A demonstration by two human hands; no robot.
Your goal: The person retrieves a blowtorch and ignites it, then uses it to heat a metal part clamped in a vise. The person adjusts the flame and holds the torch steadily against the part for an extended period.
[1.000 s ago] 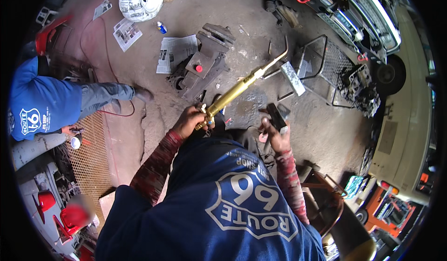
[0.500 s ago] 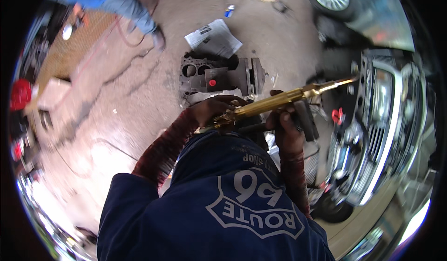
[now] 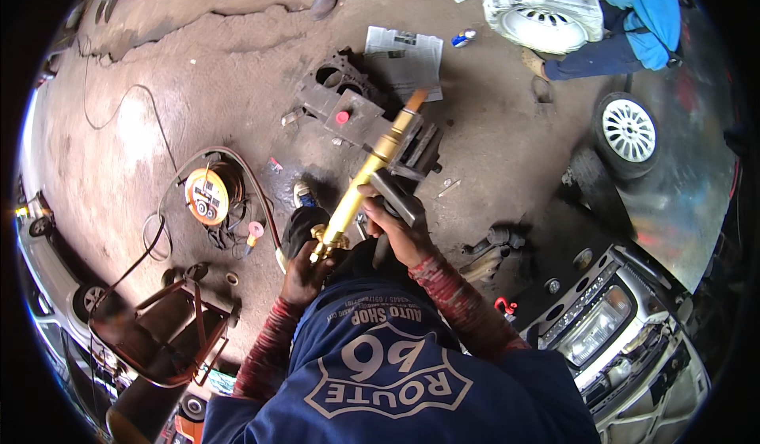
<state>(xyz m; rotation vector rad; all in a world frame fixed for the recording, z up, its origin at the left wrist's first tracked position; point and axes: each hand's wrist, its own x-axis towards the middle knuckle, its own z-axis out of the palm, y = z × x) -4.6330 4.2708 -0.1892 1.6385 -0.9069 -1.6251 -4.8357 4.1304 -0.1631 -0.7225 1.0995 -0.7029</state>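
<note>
A thick brass torch (image 3: 348, 200) with a copper-coloured tip slants from my lap up toward the engine block (image 3: 350, 100). My left hand (image 3: 303, 276) is closed round its rear end, by the small valve knobs, where a hose comes in. My right hand (image 3: 402, 237) grips what looks like a dark-headed hammer (image 3: 396, 197), its handle running down toward my lap. The same hand's fingers also touch the torch's middle. On the floor beyond lies the grey block with large round bores and a red round piece (image 3: 342, 117) on top. The torch tip overlaps its far right part in view.
Newspaper (image 3: 408, 60) lies behind the block, near a blue can (image 3: 464, 38). A cable reel (image 3: 207, 195) and a metal-framed cart (image 3: 170, 333) stand left. Right are a loose wheel (image 3: 628, 130) and a car front (image 3: 602, 337). A person in blue (image 3: 645, 17) works beside a paper-covered wheel (image 3: 546, 28).
My view has turned to the right. The torch, pointing right before, now points up and slightly right. Both hands still hold it, with the hammer still in my right hand.
</note>
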